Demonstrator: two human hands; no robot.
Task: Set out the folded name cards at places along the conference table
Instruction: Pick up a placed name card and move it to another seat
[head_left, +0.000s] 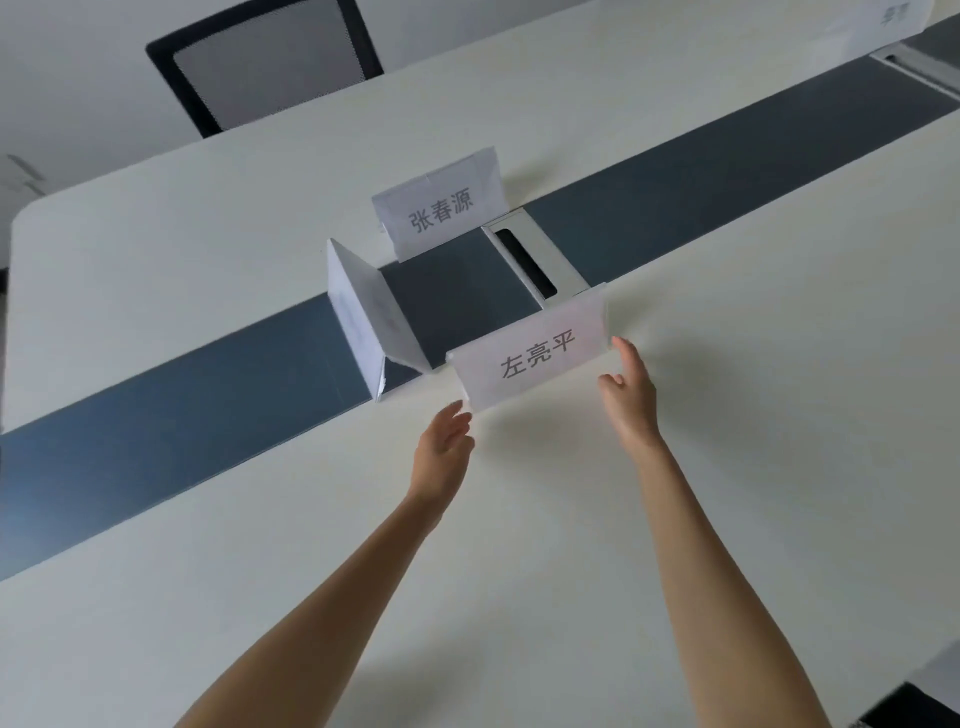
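Your left hand (444, 441) and right hand (626, 387) flank the near name card (530, 353) on the worktop (727, 467), fingers apart, not gripping; it looks light and flimsy, so pinch its ends gently.

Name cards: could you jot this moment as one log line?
left hand open at near card's left end | right hand open at right end | two more cards standing nearby
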